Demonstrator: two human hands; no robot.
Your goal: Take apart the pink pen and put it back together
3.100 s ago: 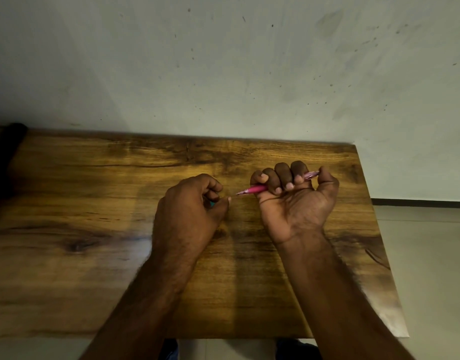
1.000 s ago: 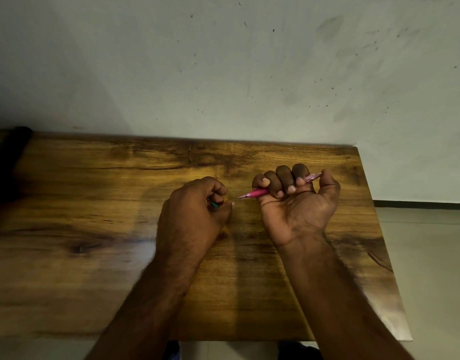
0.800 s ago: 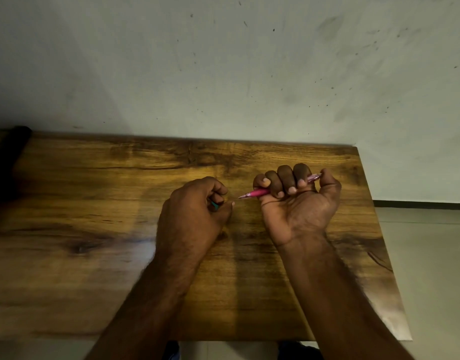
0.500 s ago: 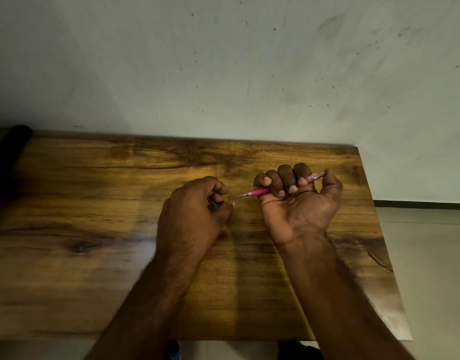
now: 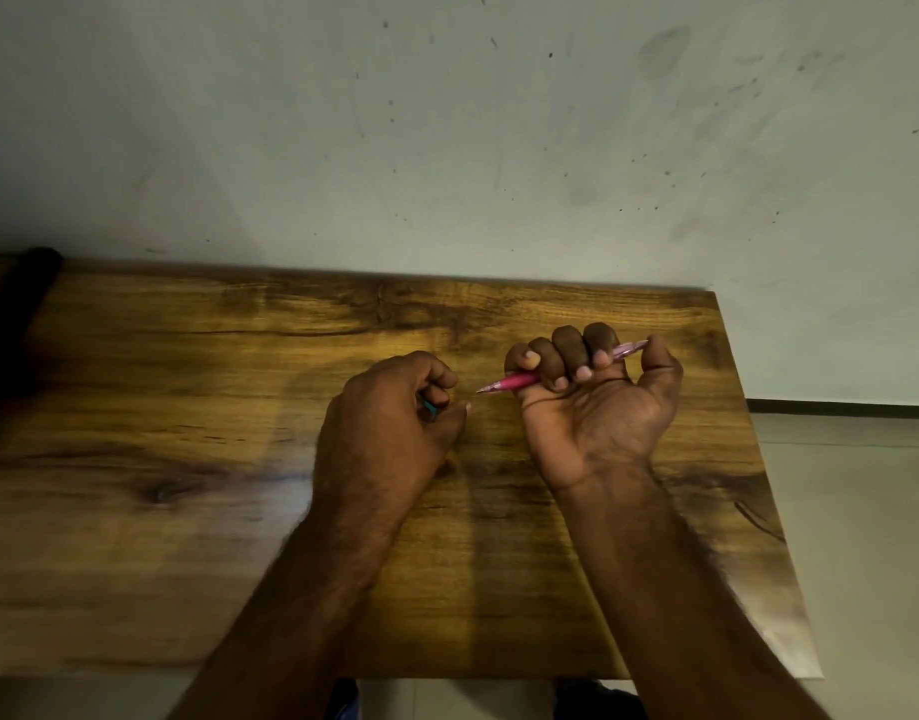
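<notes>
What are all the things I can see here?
pink pen: one, pink, clear toward the far end, held in the right fist, tip pointing to the left hand
small teal piece: one, teal, tucked in the left hand, mostly hidden
table: one, brown wood, under both hands
wall: one, pale grey with dark specks, behind the table
dark object: one, black, at the table's far left edge, too dim to identify
left hand: one, curled shut, middle of the table
right hand: one, palm up, fingers closed around the pen

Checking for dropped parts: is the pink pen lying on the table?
No, the pink pen is gripped in the right hand above the wooden table.
</notes>
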